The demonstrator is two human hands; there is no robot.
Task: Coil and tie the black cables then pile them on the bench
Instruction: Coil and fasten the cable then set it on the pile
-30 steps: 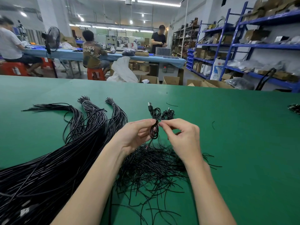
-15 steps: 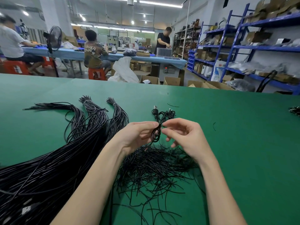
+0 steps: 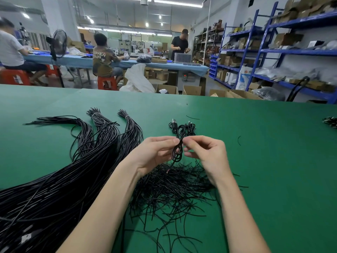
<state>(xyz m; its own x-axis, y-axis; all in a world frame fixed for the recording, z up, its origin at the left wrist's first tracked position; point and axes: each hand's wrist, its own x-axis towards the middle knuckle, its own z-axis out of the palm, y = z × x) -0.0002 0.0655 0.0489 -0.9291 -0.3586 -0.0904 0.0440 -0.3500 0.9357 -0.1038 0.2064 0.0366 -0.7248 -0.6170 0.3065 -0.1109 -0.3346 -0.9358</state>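
A small coiled black cable [image 3: 177, 152] is held upright above the green bench [image 3: 273, 161]. My left hand [image 3: 155, 154] grips the coil from the left at its waist. My right hand [image 3: 206, 152] pinches the same spot from the right with thumb and forefinger. The cable's USB plug [image 3: 174, 123] sticks up behind the hands. Under my hands lies a heap of thin black twist ties [image 3: 173, 189]. Behind the plug, a tied coil [image 3: 190, 127] lies on the bench.
A thick mass of long black cables [image 3: 54, 189], split into banded bundles [image 3: 102, 128], covers the left of the bench. Another dark bundle [image 3: 330, 122] lies at the right edge. People work at a blue table [image 3: 76, 60] beyond; blue shelving [image 3: 273, 52] stands at right.
The coil and both hands have stayed at the same place. My right hand's fingers have shifted at the coil's waist, now pinching it closer to the left hand's fingertips.
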